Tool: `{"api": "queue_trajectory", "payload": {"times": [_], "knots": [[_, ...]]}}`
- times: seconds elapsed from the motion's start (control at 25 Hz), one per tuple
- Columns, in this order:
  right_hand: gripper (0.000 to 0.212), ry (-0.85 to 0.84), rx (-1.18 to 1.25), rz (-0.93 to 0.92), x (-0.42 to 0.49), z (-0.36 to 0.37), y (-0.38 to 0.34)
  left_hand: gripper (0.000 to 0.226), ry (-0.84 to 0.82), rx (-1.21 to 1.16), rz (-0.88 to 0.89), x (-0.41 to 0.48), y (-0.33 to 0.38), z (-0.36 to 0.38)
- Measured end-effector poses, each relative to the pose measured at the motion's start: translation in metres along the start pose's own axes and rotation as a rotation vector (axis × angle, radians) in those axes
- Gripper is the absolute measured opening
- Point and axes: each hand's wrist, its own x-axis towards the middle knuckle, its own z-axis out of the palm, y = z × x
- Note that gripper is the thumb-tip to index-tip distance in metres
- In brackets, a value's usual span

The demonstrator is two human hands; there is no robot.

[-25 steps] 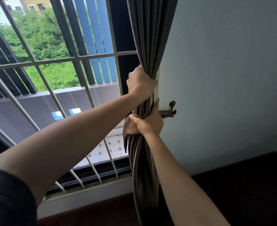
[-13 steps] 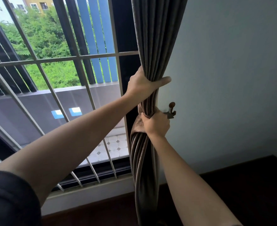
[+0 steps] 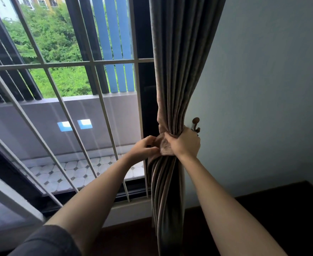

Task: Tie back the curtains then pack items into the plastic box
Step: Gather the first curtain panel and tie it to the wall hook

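A grey-brown curtain hangs gathered into a bunch beside the window. A fabric tieback in the same colour wraps around its waist. My right hand is closed around the bunch and the tieback, just in front of a brown metal wall hook. My left hand pinches the loose left end of the tieback. The plastic box is not in view.
White window bars cross the glass on the left, with a tiled balcony and trees outside. A pale wall fills the right. Dark floor lies below, along a white sill.
My left hand let go of the curtain higher up and dropped to the tieback's left end. My right hand kept its grip at the curtain's waist near the hook.
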Motion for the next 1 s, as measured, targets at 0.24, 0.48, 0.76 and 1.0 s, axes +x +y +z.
{"api": "queue_trajectory", "payload": {"times": [0.24,0.48,0.76,1.0], "knots": [[0.041,-0.044,0.031,0.073,0.000,-0.004,-0.002,0.019,0.299,0.441,0.197,0.016,-0.005,-0.033],[0.051,-0.121,0.105,0.153,0.001,-0.004,-0.007,0.016,0.310,0.470,0.123,0.018,0.003,-0.052],[0.039,-0.196,0.060,0.072,0.010,-0.021,-0.007,0.020,0.316,0.601,-0.032,0.006,-0.017,-0.059],[0.046,-0.245,0.040,-0.011,0.013,-0.026,-0.001,0.025,0.523,0.622,-0.132,0.019,0.005,-0.032]]}}
